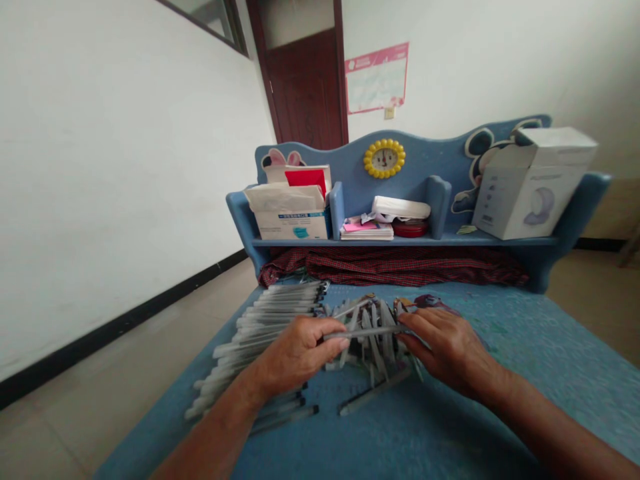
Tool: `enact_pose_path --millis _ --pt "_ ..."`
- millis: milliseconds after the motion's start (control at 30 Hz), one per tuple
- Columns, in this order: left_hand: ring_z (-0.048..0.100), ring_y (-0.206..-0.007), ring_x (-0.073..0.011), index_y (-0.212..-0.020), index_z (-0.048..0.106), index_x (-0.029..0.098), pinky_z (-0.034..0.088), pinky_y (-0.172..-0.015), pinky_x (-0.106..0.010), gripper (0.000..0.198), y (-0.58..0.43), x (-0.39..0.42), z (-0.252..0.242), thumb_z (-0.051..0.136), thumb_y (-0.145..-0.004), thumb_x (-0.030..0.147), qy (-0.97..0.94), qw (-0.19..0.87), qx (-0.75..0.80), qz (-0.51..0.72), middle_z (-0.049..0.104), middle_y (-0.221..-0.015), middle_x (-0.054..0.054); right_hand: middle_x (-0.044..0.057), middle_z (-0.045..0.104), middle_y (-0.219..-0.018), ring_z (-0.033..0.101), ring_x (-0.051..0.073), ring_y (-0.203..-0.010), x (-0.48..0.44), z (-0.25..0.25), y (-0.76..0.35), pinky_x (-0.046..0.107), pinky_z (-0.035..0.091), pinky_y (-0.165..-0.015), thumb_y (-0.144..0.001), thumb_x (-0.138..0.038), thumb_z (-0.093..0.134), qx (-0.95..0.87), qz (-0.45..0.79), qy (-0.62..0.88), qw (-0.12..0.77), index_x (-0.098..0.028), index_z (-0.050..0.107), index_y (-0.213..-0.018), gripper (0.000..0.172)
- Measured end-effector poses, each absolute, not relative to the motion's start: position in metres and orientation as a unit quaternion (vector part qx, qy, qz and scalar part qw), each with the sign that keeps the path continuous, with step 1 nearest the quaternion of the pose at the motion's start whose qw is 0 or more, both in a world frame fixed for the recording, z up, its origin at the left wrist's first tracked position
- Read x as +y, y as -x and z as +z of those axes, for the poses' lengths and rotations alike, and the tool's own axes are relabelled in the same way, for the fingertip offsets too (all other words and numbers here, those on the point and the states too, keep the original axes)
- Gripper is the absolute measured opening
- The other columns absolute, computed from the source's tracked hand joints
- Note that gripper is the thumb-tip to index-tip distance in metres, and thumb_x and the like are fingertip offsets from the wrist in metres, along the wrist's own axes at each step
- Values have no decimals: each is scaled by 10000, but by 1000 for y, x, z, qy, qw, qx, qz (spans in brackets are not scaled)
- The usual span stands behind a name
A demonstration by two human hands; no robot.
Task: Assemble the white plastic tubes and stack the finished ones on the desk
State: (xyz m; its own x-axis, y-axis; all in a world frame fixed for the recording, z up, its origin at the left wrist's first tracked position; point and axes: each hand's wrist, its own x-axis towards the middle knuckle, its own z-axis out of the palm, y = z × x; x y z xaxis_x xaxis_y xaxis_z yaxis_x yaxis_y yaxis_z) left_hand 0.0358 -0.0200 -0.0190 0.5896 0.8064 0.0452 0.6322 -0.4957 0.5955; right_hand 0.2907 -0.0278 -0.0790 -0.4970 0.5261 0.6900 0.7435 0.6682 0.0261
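Observation:
A slim translucent pen (373,331) is stretched level between my two hands above the blue desk. My left hand (300,347) pinches its left end between thumb and fingers. At its right end, the thumb and fingers of my right hand (447,343) close on it. Behind and below the pen lies a jumbled heap of pen parts (383,350), partly covered by my hands. Beside my left hand, many similar pens (270,320) lie in a row with dark tips to the right. One loose pen (370,395) rests in front of the heap.
A raised shelf (440,242) spans the desk's back, bearing a mask box (295,223), papers (367,232) and a white carton (525,193). Checked dark red cloth (390,267) is stuffed beneath it. The blue desk top (540,347) extends right.

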Motion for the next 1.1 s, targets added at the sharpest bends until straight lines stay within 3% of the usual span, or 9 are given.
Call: enact_pose_path --millis 233,1100 --pt "506 -596 -97 -887 662 126 366 -574 -184 270 -35 -21 -19 462 -858 305 -848 267 424 171 562 -629 19 36 614 -705 569 183 -638 -29 -79 -290 314 423 -604 -897 -232 456 -860 -151 368 320 -154 582 -896 149" --pt "492 -546 -86 -725 617 129 364 -556 -178 259 -38 -25 -14 463 -855 293 -854 271 406 182 534 -558 30 22 617 -696 573 156 -620 -30 -83 -291 283 409 -595 -890 -258 474 -871 -102 370 307 -177 566 -835 135"
